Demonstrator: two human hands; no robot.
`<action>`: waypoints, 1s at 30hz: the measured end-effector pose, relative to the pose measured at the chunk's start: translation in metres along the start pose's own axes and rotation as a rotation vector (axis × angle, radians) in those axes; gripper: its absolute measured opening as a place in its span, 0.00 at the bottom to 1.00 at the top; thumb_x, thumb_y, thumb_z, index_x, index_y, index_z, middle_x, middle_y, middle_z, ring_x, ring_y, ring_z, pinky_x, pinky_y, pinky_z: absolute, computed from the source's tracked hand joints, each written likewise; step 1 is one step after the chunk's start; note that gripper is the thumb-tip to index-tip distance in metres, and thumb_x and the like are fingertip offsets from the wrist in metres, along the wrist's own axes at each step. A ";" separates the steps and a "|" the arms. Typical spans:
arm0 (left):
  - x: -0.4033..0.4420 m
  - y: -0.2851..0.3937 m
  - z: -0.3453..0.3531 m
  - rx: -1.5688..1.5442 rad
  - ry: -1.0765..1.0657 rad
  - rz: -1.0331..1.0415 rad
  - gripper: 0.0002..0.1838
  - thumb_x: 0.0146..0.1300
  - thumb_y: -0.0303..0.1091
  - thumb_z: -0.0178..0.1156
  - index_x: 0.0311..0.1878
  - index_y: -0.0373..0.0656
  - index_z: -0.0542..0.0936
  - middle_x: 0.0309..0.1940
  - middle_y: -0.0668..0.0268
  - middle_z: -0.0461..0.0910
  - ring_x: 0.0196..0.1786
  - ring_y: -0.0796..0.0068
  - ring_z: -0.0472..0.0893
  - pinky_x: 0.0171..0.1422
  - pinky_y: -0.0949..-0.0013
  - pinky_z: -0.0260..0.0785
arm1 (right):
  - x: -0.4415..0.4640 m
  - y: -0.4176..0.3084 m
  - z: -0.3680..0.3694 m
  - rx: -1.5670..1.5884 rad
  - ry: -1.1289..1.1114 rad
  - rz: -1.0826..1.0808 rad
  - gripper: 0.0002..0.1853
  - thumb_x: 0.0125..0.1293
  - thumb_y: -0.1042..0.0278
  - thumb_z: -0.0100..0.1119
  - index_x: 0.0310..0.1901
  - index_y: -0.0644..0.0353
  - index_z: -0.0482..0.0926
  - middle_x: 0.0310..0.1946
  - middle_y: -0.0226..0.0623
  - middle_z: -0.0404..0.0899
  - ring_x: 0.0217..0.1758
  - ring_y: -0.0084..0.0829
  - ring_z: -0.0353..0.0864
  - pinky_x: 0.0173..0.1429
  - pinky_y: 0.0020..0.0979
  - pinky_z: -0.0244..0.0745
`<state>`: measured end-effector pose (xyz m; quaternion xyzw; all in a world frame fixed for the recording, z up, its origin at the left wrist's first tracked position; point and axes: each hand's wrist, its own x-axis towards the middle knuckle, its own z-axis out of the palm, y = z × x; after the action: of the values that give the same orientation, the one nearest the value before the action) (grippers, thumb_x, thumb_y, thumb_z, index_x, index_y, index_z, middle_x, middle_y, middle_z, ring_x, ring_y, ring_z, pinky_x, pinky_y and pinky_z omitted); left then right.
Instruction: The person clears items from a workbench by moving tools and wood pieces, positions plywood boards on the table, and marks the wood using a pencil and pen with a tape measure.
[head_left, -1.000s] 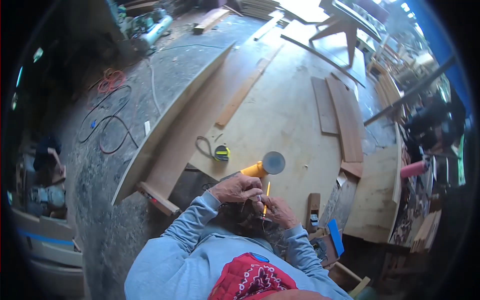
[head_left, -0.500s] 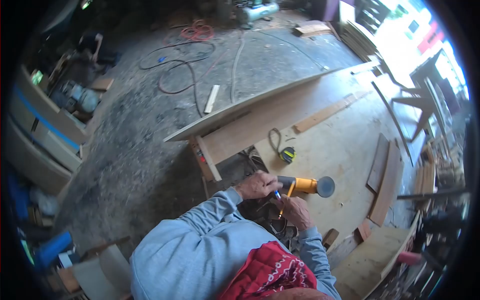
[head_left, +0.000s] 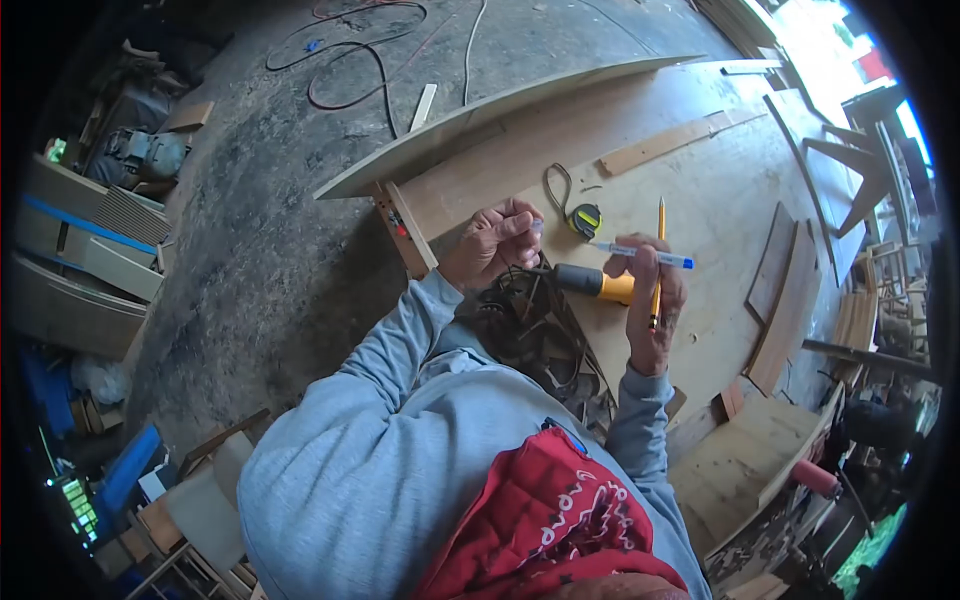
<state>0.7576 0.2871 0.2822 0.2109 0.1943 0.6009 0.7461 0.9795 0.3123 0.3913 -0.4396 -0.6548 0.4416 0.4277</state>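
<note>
pen (head_left: 673, 261) and pencil (head_left: 661, 222) in right hand (head_left: 642, 305), left hand (head_left: 490, 243) now farther away

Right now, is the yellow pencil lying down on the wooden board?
No, the yellow pencil is held in the right hand, together with a pen.

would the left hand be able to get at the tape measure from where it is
Probably yes: the left hand is near the tape measure in this view and nothing seems to stand between them, but it pinches a small clear piece that might need putting down first.
</note>
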 end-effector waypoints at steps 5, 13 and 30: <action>0.000 -0.017 0.019 -0.066 -0.031 -0.038 0.13 0.74 0.37 0.56 0.52 0.38 0.75 0.36 0.65 0.78 0.33 0.73 0.78 0.39 0.67 0.75 | -0.003 0.003 0.009 0.085 -0.028 -0.023 0.15 0.79 0.60 0.49 0.48 0.64 0.80 0.31 0.32 0.80 0.35 0.19 0.77 0.43 0.24 0.71; -0.002 -0.029 0.021 -0.107 -0.019 -0.067 0.14 0.74 0.39 0.56 0.52 0.38 0.75 0.34 0.64 0.80 0.32 0.73 0.80 0.38 0.66 0.76 | -0.008 0.010 0.012 0.129 -0.045 0.042 0.16 0.78 0.59 0.52 0.47 0.64 0.81 0.29 0.30 0.79 0.35 0.19 0.77 0.41 0.23 0.71; 0.004 -0.048 0.023 -0.065 -0.031 -0.093 0.13 0.74 0.44 0.57 0.41 0.43 0.75 0.30 0.66 0.79 0.29 0.74 0.80 0.34 0.70 0.76 | -0.020 0.057 0.039 0.088 0.056 -0.104 0.08 0.75 0.70 0.54 0.43 0.65 0.81 0.32 0.30 0.80 0.31 0.19 0.78 0.35 0.23 0.73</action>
<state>0.8101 0.2801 0.2750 0.1868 0.1726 0.5683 0.7826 0.9584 0.2979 0.3241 -0.3979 -0.6444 0.4346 0.4874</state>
